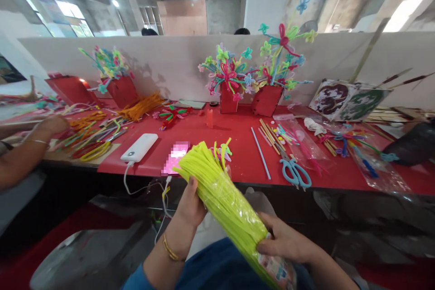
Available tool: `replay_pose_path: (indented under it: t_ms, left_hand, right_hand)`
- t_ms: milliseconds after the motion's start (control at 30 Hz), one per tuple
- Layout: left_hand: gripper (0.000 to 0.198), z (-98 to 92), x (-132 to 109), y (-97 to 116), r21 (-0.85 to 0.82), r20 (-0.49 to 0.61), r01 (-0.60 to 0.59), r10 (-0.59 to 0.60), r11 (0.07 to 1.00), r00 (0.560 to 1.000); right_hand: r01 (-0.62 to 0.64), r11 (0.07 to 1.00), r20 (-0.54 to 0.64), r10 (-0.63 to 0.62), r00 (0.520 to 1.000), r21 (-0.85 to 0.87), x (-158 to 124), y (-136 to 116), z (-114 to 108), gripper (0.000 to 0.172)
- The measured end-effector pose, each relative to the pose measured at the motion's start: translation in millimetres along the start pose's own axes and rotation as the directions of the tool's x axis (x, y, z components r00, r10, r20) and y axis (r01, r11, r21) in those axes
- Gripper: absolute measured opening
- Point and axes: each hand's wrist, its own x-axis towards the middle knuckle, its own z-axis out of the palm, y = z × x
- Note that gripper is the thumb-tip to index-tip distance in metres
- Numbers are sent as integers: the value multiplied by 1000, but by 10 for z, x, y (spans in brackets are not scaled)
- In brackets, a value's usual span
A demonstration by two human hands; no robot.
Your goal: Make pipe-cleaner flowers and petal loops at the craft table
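A thick bundle of yellow-green pipe cleaners (227, 204) in a clear plastic wrapper lies slantwise between my hands, above my lap. Its upper ends stick out of the wrapper, and a few bend away from the rest. My left hand (190, 204) grips the bundle near these loose ends, thumb on top. Lower down, my right hand (283, 240) is closed around the wrapped part, beside a printed label. The undersides of both hands are hidden by the bundle. Just beyond it on the table are a pink card (176, 156) and small coloured pieces.
On the red table (238, 163) lie blue-handled scissors (295, 172), a light-blue stick (261, 153) and a white power bank (139, 147) with a cable. Red vases (229, 97) of pipe-cleaner flowers stand along the partition (176, 68). At left, a co-worker's arm (25, 156) rests near pliers (95, 150).
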Motion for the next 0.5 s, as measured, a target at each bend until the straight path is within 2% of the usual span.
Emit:
replay_pose_path:
  t_ms: [133,200,333,500]
  left_hand:
    - [66,76,122,39,-46,-25,-16,15,999,1000]
    - [63,61,174,65,-27,-45,-39,37,999,998]
    - [43,1,233,136,77,-115,-141,149,987,982]
    - [52,131,271,249,160,-116,-251,270,955,956]
  right_hand:
    - [-19,977,56,7,998,214,-30,113,-5,51]
    - [-41,955,61,24,998,293,-53,146,-16,57]
    - [-62,931,41,51,998,359,-103,148,-21,60]
    - [-68,896,42,56,998,438,-151,126,21,58]
